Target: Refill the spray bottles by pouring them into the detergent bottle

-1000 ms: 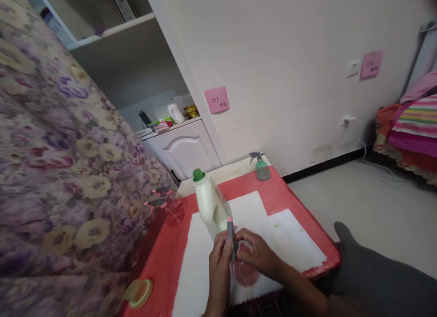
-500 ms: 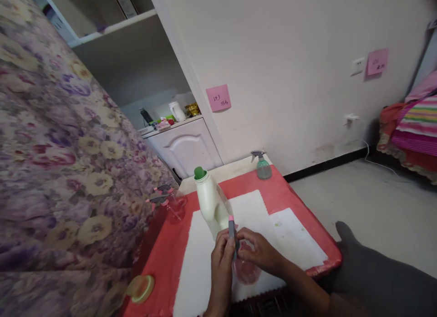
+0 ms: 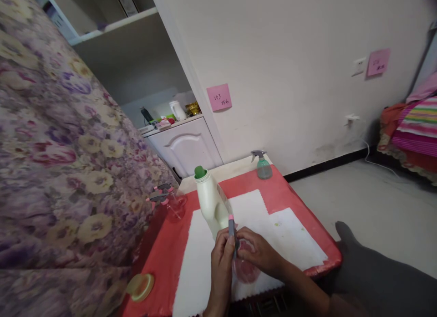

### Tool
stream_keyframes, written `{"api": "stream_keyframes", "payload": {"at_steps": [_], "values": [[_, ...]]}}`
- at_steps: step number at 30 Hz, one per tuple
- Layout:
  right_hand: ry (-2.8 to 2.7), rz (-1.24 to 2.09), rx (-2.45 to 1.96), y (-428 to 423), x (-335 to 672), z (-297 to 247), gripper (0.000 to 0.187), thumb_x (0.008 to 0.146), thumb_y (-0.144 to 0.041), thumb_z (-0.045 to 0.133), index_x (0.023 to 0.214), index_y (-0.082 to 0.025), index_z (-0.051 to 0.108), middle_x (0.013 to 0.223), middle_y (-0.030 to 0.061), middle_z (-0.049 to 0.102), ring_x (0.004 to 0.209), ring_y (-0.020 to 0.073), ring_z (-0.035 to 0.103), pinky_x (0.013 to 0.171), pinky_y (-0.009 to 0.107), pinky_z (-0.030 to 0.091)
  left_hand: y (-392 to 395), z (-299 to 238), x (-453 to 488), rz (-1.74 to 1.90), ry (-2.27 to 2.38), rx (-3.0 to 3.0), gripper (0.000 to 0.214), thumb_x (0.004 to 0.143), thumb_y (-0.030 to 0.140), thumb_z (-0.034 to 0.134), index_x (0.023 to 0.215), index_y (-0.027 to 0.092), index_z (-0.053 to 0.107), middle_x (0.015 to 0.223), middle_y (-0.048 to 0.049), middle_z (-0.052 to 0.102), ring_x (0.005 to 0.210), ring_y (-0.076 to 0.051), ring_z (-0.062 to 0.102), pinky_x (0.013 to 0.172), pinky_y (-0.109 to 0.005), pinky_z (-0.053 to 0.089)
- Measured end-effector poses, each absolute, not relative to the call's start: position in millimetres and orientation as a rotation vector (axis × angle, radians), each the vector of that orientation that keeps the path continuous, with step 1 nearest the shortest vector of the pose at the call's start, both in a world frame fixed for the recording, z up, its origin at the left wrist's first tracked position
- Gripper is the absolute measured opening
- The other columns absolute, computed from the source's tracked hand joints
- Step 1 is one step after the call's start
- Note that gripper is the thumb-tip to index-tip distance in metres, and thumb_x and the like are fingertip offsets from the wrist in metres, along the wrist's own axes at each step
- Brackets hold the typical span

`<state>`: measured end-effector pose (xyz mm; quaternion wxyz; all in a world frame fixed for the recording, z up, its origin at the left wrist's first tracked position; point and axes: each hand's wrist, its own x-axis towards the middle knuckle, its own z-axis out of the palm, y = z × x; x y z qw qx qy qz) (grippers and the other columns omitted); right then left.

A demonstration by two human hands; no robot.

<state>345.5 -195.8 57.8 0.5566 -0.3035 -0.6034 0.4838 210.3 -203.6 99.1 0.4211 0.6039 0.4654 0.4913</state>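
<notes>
My left hand (image 3: 222, 253) is closed around the grey spray head with a pink nozzle (image 3: 231, 220). Below it, the clear pink spray bottle (image 3: 247, 270) rests over the white cloth (image 3: 194, 271). My right hand (image 3: 257, 251) pinches at the bottle's neck, close against the left fingers; the neck itself is mostly hidden. Just behind my hands stands a large pale green jug (image 3: 212, 201), its neck uncapped at the top with a green spout inside.
Pink spray bottles (image 3: 175, 207) stand at the table's left edge. A green spray bottle (image 3: 263, 168) is at the far right corner. A yellowish cap (image 3: 146, 287) lies front left on the red tablecloth (image 3: 164, 262). A floral curtain (image 3: 68, 171) hangs along the left.
Almost nothing differs. Both hands stay on the pink spray bottle's top, with only a very slight shift of the view.
</notes>
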Motion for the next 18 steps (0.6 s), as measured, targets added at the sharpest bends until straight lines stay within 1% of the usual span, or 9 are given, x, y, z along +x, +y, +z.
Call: {"api": "stream_keyframes", "payload": {"at_steps": [3, 4, 7, 10, 12, 14, 16, 18], "values": [[-1.298, 1.097, -0.837, -198, 337, 53, 0.03, 0.068, -0.031, 0.08, 0.089, -0.021, 0.061, 0.09, 0.0001, 0.064, 0.088, 0.0215, 0.061, 0.084, 0.035, 0.047, -204, 100, 211, 1.228, 1.175, 1.527, 0.034, 0.087, 0.048, 0.059, 0.099, 0.019, 0.071, 0.1, -0.0046, 0.068, 0.091, -0.021, 0.061, 0.084, -0.028, 0.047], [-1.27, 1.087, -0.858, -198, 335, 52, 0.032, 0.066, -0.03, 0.082, 0.087, -0.021, 0.06, 0.087, -0.0009, 0.064, 0.086, 0.0209, 0.06, 0.082, 0.034, 0.047, -205, 101, 211, 1.226, 1.18, 1.53, 0.034, 0.087, 0.049, 0.059, 0.099, 0.019, 0.071, 0.101, -0.0051, 0.068, 0.091, -0.021, 0.061, 0.083, -0.028, 0.047], [-1.307, 1.098, -0.808, -198, 338, 56, 0.023, 0.071, -0.029, 0.077, 0.084, -0.021, 0.06, 0.088, -0.0005, 0.063, 0.087, 0.0203, 0.059, 0.081, 0.033, 0.047, -206, 101, 210, 1.213, 1.181, 1.542, 0.035, 0.087, 0.048, 0.059, 0.099, 0.019, 0.071, 0.1, -0.0053, 0.067, 0.091, -0.021, 0.061, 0.081, -0.029, 0.048], [-1.437, 1.149, -0.684, -196, 348, 61, 0.015, 0.077, -0.03, 0.071, 0.088, -0.02, 0.065, 0.093, 0.0015, 0.063, 0.094, 0.022, 0.06, 0.088, 0.035, 0.046, -205, 100, 209, 1.197, 1.157, 1.555, 0.032, 0.089, 0.046, 0.057, 0.1, 0.019, 0.07, 0.1, -0.0048, 0.065, 0.094, -0.021, 0.06, 0.085, -0.03, 0.047], [-1.478, 1.169, -0.641, -195, 350, 61, 0.015, 0.079, -0.031, 0.068, 0.09, -0.02, 0.067, 0.097, 0.0028, 0.063, 0.099, 0.0232, 0.06, 0.092, 0.037, 0.045, -204, 99, 209, 1.196, 1.154, 1.55, 0.031, 0.089, 0.046, 0.056, 0.099, 0.019, 0.069, 0.1, -0.0047, 0.065, 0.094, -0.021, 0.06, 0.086, -0.03, 0.047], [-1.433, 1.16, -0.687, -195, 346, 58, 0.02, 0.075, -0.03, 0.072, 0.092, -0.02, 0.066, 0.097, 0.0029, 0.064, 0.098, 0.0234, 0.06, 0.091, 0.037, 0.045, -204, 99, 208, 1.199, 1.167, 1.55, 0.03, 0.089, 0.046, 0.057, 0.095, 0.019, 0.069, 0.099, -0.0047, 0.065, 0.092, -0.02, 0.061, 0.085, -0.03, 0.048], [-1.33, 1.128, -0.783, -196, 339, 55, 0.028, 0.068, -0.03, 0.079, 0.09, -0.02, 0.063, 0.092, 0.0011, 0.064, 0.09, 0.0221, 0.06, 0.086, 0.035, 0.046, -204, 100, 208, 1.202, 1.18, 1.557, 0.03, 0.088, 0.046, 0.058, 0.088, 0.018, 0.069, 0.096, -0.0048, 0.066, 0.09, -0.021, 0.061, 0.082, -0.029, 0.048], [-1.27, 1.104, -0.824, -197, 335, 54, 0.031, 0.065, -0.03, 0.081, 0.086, -0.02, 0.06, 0.086, -0.0009, 0.063, 0.084, 0.0204, 0.059, 0.08, 0.033, 0.046, -204, 101, 209, 1.203, 1.18, 1.567, 0.03, 0.087, 0.047, 0.059, 0.082, 0.018, 0.068, 0.095, -0.0048, 0.065, 0.089, -0.02, 0.061, 0.081, -0.029, 0.048]]}}
